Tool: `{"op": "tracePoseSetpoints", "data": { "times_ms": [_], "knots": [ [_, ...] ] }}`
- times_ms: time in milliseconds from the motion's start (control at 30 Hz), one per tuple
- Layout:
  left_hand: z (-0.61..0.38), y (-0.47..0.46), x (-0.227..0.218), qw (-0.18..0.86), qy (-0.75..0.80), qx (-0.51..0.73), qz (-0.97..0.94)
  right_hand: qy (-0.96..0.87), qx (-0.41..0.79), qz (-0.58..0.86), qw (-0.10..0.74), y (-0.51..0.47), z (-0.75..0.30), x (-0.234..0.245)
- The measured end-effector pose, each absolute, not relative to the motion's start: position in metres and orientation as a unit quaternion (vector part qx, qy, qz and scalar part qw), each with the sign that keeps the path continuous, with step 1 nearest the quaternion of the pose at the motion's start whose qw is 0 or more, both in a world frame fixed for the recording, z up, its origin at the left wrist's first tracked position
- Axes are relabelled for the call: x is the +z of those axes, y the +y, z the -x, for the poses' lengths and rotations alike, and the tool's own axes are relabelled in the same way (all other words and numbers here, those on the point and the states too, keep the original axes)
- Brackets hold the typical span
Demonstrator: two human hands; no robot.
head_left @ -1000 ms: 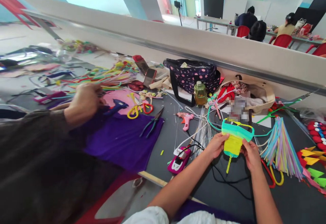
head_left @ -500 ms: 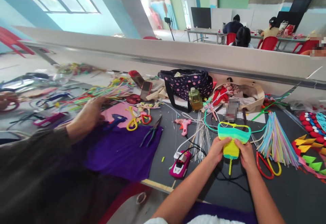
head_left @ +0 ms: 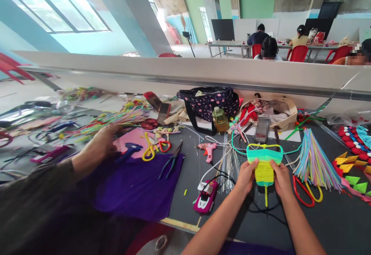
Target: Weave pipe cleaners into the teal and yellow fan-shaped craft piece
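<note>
My left hand (head_left: 247, 175) and my right hand (head_left: 281, 177) both grip a small woven piece (head_left: 264, 162) made of yellow and teal pipe cleaners, held just above the dark table (head_left: 319, 220). Its teal top flares wide, the yellow body narrows between my thumbs, and a yellow stem hangs below. A teal wire loops off from it toward the left. A bundle of pastel pipe cleaners (head_left: 317, 166) lies right beside my right hand.
A co-worker's hand (head_left: 102, 141) at the left reaches into colourful pipe cleaners (head_left: 116, 118) over purple cloth (head_left: 139, 185). Glue guns (head_left: 206, 150), a pink car-shaped device (head_left: 205, 198), pliers (head_left: 171, 161), scissors (head_left: 307, 193), a bottle (head_left: 220, 119) and a dotted bag (head_left: 208, 100) crowd the table. People sit at far tables.
The view has tilted upward, showing more of the room. My hands keep hold of the woven piece and have shifted closer together around its yellow body. The co-worker's hand has moved slightly.
</note>
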State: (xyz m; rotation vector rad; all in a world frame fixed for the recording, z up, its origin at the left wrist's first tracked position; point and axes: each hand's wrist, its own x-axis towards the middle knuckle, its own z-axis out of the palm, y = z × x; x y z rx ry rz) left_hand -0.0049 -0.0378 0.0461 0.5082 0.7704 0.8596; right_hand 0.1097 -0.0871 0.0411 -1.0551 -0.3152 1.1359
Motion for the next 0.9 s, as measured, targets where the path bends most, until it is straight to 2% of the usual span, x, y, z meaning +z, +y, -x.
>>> {"op": "tracePoseSetpoints", "data": {
  "times_ms": [167, 267, 433, 567, 900],
  "knots": [
    [0.006, -0.024, 0.037, 0.834, 0.344, 0.392, -0.182, -0.267, 0.476, 0.491, 0.679, -0.101, -0.110, 0.061],
    [0.006, -0.015, 0.037, 0.887, 0.298, 0.321, -0.148, -0.360, 0.464, 0.485, 0.648, -0.105, -0.106, 0.077],
    [0.014, -0.011, 0.049, 0.943, 0.220, 0.219, -0.123, -0.296, 0.410, 0.535, 0.677, -0.098, -0.113, 0.075],
    [0.018, -0.015, 0.048, 0.949, 0.208, 0.201, -0.124, -0.281, 0.384, 0.572, 0.668, -0.094, -0.121, 0.066],
    [0.011, -0.017, 0.025, 0.935, 0.262, 0.183, -0.158, -0.514, 0.271, 0.604, 0.545, -0.092, -0.107, 0.073]
  ]
}}
